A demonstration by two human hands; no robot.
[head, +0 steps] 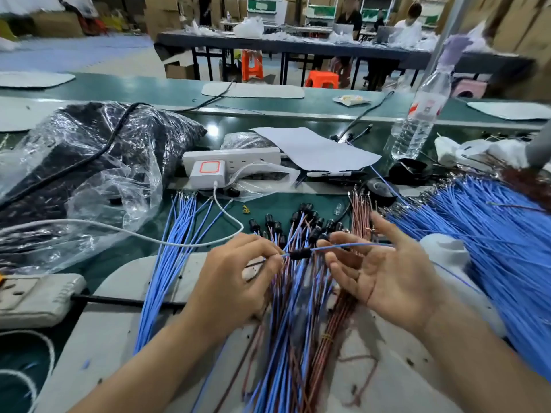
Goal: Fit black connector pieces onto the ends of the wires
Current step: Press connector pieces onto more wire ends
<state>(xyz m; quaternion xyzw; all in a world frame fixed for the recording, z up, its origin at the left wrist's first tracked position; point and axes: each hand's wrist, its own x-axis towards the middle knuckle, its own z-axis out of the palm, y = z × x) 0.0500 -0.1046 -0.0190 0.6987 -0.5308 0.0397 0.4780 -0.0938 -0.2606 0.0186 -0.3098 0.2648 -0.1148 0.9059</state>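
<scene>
Left hand [238,272], fingers pinched on blue wire [357,244] just beside black connector [298,254], raised between both hands. Right hand [387,278] spread wide, wire across fingertips. Probably light, limp, slick; best pinched close behind connector. Beyond fingertips, loose connectors [307,217] on desk [268,201].

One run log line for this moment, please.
left hand: pinches blue wire | black connector: on that wire | right hand: open, wire across fingers

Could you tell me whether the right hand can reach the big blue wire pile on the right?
Probably yes: the blue wire pile's near edge lies beside the right hand, unobstructed, though one wire lies across its fingers.
</scene>
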